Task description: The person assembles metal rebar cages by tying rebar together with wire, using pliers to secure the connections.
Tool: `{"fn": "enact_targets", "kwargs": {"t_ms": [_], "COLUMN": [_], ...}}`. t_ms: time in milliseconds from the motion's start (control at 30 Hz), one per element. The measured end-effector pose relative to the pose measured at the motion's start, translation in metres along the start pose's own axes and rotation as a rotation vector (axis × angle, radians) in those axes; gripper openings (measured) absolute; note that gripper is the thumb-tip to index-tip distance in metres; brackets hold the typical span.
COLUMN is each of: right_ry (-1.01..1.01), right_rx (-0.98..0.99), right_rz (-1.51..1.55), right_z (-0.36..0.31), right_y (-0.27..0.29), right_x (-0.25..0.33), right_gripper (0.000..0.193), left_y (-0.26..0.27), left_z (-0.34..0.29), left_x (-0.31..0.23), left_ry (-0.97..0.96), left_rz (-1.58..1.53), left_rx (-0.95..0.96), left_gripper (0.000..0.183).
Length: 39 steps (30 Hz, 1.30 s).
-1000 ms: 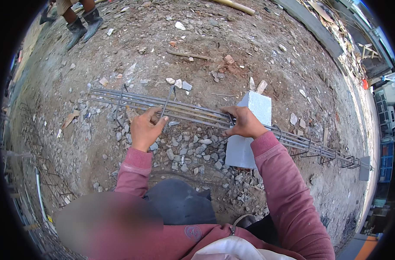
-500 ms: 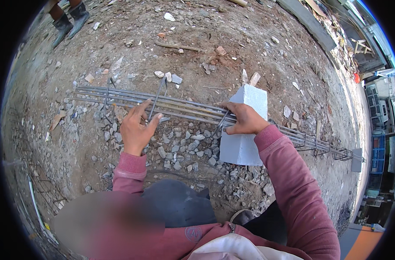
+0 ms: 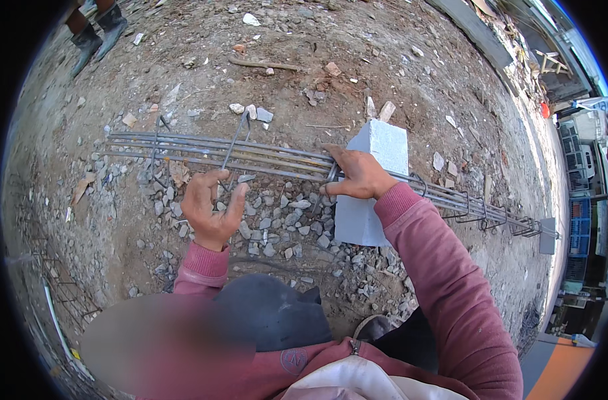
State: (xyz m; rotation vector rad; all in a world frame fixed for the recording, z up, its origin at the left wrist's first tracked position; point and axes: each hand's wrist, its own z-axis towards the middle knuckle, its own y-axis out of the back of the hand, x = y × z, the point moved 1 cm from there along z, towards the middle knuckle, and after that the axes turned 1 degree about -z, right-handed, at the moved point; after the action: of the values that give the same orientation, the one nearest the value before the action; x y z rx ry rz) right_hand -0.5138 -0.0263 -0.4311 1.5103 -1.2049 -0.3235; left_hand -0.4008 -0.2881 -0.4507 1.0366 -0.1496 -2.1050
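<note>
A bundle of long steel reinforcing bars (image 3: 270,162) runs across the ground from left to right, resting on a pale grey block (image 3: 388,148). My right hand (image 3: 362,175) spans the bars just left of the block's top, thumb on the near side and fingers on the far side, gripping a bent wire stirrup (image 3: 332,172) that loops the bars. Below the bars, my left hand (image 3: 214,210) is open, thumb and fingers apart, with nothing in it. Its fingertips are close to another stirrup (image 3: 236,141), which stands tilted around the bars. A third stirrup (image 3: 156,148) hangs nearer the left end.
Several more stirrups (image 3: 485,217) sit bunched toward the right end, by a second block (image 3: 547,237). Broken stones (image 3: 297,217) litter the soil under the bars. A stick (image 3: 264,64) lies beyond. Another person's boots (image 3: 87,43) stand at the far left.
My left hand has drawn back from the bars toward me. My right hand has shifted left along the bars, and the stirrup at it has moved left too.
</note>
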Motion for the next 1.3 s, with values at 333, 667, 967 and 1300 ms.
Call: {"fn": "enact_targets", "kwargs": {"t_ms": [333,667,967,1300], "right_ry": [-0.203,-0.109,-0.798,-0.659], "right_rx": [0.098,-0.825,-0.196,-0.435], "right_rz": [0.343,0.047,-0.062,-0.212], "right_z": [0.029,-0.011,-0.111,-0.045], "right_y": [0.0,-0.01,0.039,0.037], "right_x": [-0.027,-0.016,-0.114,-0.147], "right_gripper": [0.058,0.037,0.025,0.022], "left_y": [-0.065,-0.087,-0.098,-0.1], "left_z": [-0.046,-0.05,-0.044,-0.053], "left_x": [-0.024,-0.038,-0.048,-0.046], "left_ry": [0.624,0.129,0.192,0.144], "left_rz": [-0.614,-0.401,-0.389,-0.404], "left_rx": [0.569,0.688,0.643,0.667], "left_gripper": [0.036,0.024,0.026,0.032]}}
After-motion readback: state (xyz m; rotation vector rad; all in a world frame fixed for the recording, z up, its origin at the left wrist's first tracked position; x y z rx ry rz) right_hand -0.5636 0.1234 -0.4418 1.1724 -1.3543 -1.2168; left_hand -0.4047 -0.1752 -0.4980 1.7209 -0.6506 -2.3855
